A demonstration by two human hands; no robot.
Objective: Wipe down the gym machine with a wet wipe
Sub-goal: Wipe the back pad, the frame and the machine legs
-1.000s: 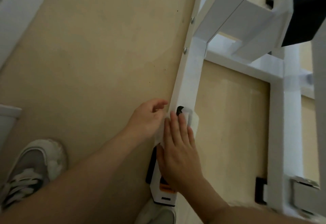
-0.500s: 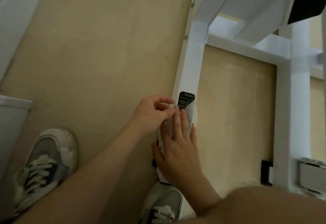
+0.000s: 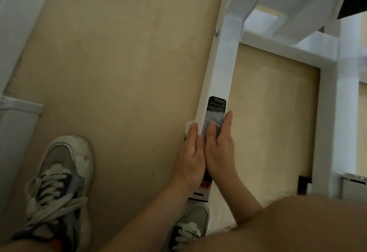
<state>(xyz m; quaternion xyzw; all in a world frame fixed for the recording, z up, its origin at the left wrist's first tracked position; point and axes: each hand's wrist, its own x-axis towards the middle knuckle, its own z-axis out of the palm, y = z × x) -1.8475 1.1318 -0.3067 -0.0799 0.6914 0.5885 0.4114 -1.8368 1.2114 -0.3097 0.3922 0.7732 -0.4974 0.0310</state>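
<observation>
Head view — steeply down, near gym machine (image 3: 218, 69)

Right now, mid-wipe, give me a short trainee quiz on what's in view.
1. True or false: the wet wipe lies flat on the floor.
2. What on the white bar does the wipe partly cover? A a bolt; B the black label; C a shoe.
3. Fill in: the left hand and right hand both ____ the wipe against the bar.
Key: 1 false; 2 B; 3 press.
</observation>
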